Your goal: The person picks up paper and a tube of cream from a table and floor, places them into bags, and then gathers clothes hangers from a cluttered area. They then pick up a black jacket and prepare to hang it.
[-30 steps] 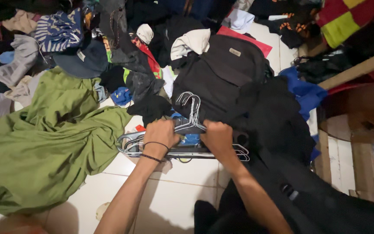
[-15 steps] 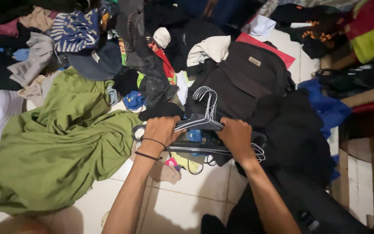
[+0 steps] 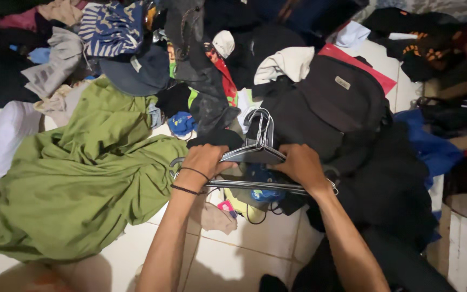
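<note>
hangers (image 3: 255, 154) lifted higher | both hands' fingers hidden behind bundle

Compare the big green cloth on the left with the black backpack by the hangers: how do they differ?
The green cloth is bright olive and lies spread flat in loose folds on the tiled floor; the black backpack is dark and bulky and keeps its shape. The green cloth covers more floor than the backpack. The cloth lies beside the left hand, and the backpack lies beyond the right hand. Both hands grip the bundle of wire hangers.
</note>
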